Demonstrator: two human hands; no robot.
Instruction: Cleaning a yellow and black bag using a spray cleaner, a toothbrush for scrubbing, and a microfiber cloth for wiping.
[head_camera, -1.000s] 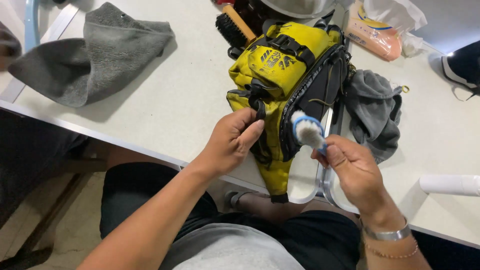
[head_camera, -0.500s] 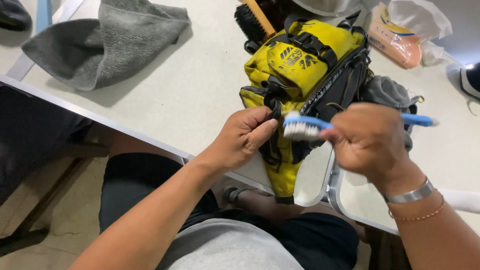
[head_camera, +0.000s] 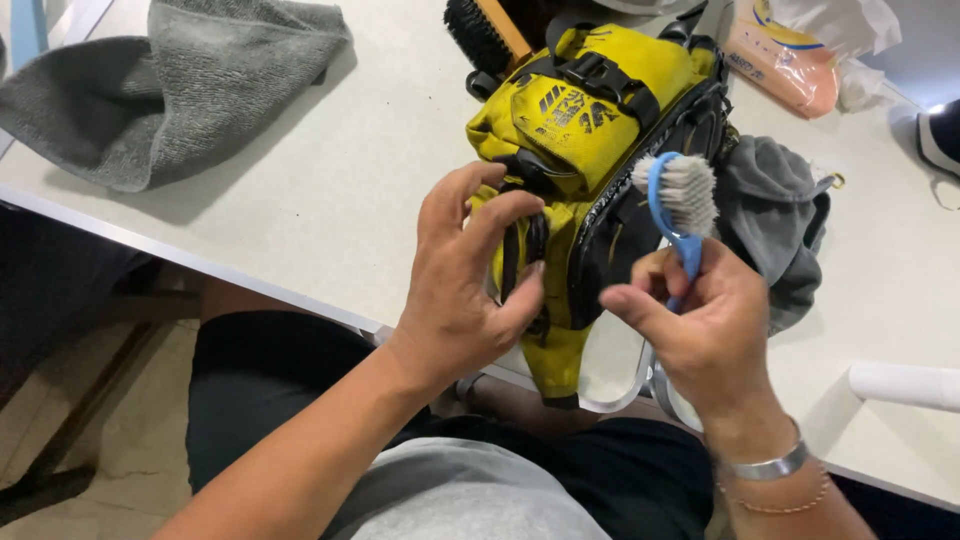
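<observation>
A yellow and black pouch bag (head_camera: 585, 130) lies on the pale table (head_camera: 330, 190) and hangs over its front edge. My left hand (head_camera: 470, 280) pinches the bag's black strap near the edge, fingers curled around it. My right hand (head_camera: 700, 320) holds a blue-handled brush (head_camera: 680, 195) upright, its white bristles facing me, just right of the bag.
A grey towel (head_camera: 160, 90) lies at the table's left. A dark grey cloth (head_camera: 780, 215) sits right of the bag. A wooden-backed black brush (head_camera: 490, 35) lies behind the bag, an orange packet (head_camera: 780, 65) at the back right, a white roll (head_camera: 905, 385) at the right edge.
My right hand has turned the brush from lying across the bag to standing upright with its bristles up. My left hand has opened its fingers a little on the strap.
</observation>
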